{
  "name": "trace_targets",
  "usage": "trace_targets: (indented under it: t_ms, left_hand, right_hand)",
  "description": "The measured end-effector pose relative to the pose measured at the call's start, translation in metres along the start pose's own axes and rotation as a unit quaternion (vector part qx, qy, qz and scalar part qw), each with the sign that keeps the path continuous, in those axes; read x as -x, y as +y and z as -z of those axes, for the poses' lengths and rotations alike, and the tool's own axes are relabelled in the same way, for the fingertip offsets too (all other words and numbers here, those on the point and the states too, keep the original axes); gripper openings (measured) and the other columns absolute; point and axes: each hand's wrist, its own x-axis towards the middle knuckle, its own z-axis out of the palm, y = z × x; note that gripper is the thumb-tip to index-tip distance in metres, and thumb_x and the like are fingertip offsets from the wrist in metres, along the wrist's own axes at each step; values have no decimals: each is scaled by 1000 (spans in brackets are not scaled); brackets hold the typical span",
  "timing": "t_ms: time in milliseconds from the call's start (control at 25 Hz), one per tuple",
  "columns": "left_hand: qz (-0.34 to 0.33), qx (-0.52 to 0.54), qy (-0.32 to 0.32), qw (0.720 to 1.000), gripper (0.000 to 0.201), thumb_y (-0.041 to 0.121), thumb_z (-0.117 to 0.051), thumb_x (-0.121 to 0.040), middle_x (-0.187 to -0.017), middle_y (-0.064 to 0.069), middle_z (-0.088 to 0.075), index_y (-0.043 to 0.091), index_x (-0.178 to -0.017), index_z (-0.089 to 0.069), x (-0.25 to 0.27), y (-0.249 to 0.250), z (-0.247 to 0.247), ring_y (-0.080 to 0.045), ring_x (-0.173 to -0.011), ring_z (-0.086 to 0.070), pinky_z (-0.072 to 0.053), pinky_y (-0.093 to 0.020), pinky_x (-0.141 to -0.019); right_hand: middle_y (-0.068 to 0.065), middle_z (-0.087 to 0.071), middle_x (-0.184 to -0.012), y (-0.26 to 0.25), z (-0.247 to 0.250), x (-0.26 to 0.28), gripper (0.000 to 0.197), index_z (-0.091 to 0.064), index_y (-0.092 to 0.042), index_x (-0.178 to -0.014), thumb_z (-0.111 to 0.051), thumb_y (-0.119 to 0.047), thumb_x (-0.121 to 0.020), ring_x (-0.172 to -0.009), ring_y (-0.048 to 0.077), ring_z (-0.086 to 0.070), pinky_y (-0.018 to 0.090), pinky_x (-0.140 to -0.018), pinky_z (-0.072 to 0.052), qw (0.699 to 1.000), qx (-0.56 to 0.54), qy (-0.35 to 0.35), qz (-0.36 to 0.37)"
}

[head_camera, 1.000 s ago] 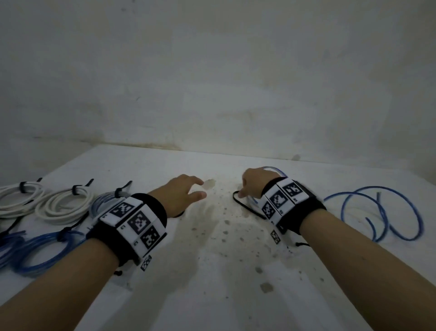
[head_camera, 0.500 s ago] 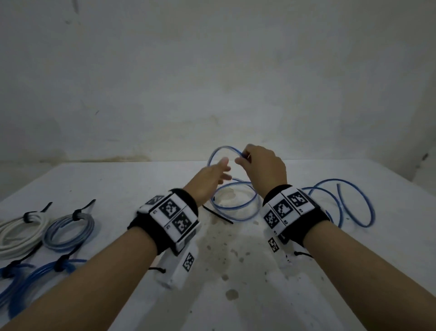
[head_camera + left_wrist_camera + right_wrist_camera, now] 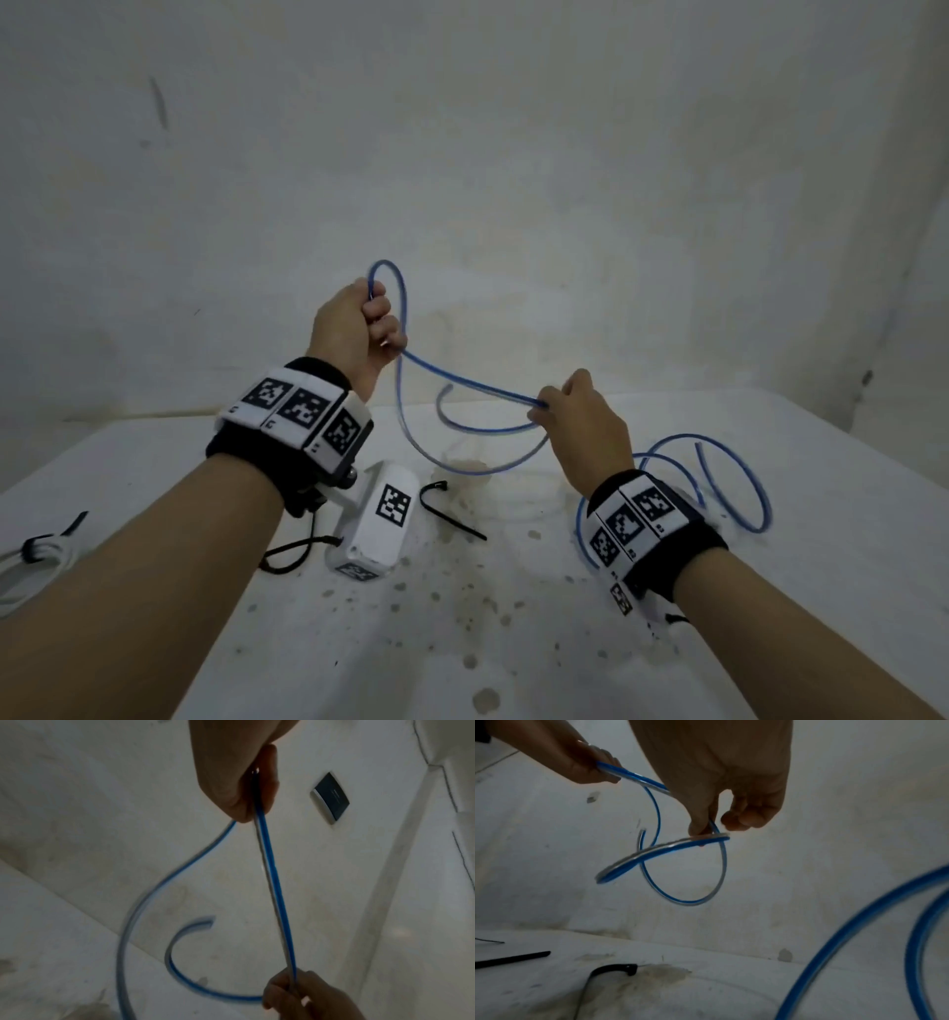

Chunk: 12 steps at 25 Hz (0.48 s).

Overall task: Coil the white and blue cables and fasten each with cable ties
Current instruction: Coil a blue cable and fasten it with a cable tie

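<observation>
Both hands hold a blue cable (image 3: 462, 381) up above the white table (image 3: 770, 591). My left hand (image 3: 377, 321) grips it in a fist, raised high at centre, with a small loop standing above the knuckles. My right hand (image 3: 547, 411) pinches the same cable lower and to the right; a taut span runs between the two hands. One loop hangs below them and the cable's free end (image 3: 445, 390) curls up. The rest of the blue cable (image 3: 739, 493) lies in loose loops on the table at the right. A black cable tie (image 3: 452, 514) lies on the table under my hands.
A coiled white cable with a black tie (image 3: 36, 552) lies at the table's left edge. Another black tie (image 3: 292, 552) lies under my left wrist. A stained wall stands close behind the table. A dark wall plate (image 3: 331, 798) shows in the left wrist view.
Both hands rose from the table with the blue cable. My left hand closed on it and went up; my right hand slid down and right, drawing a span taut.
</observation>
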Motion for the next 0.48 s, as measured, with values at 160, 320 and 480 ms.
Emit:
trace_targets:
  t_ms: [160, 320, 480]
  left_hand:
    - [-31, -44, -34, 998, 32, 20, -29, -100, -36, 9, -32, 17, -71, -42, 4, 18, 30, -3, -29, -24, -22, -12, -33]
    - [-46, -96, -60, 993, 30, 20, -30, -98, -39, 10, -31, 17, -72, -45, 16, 39, 62, -3, -30, -23, -22, -13, -33]
    - [-19, -223, -85, 971, 32, 18, -29, -98, -39, 10, -30, 15, -72, -47, 27, 39, 90, 0, -30, -20, -17, -12, -29]
  right_hand:
    - [8, -63, -80, 8, 5, -12, 12, -53, -11, -94, -49, -23, -93, -60, 24, -59, 29, -56, -47, 975, -183, -83, -96]
    - [15, -62, -72, -9, 14, -18, 15, -56, 1, -85, -46, -8, -91, -57, 24, -60, 31, -56, -54, 826, -512, -86, -218]
    - [15, -55, -68, -35, 34, -27, 7, -46, -4, -88, -51, 2, -89, -48, 16, -61, 22, -47, -54, 660, -722, 63, -198]
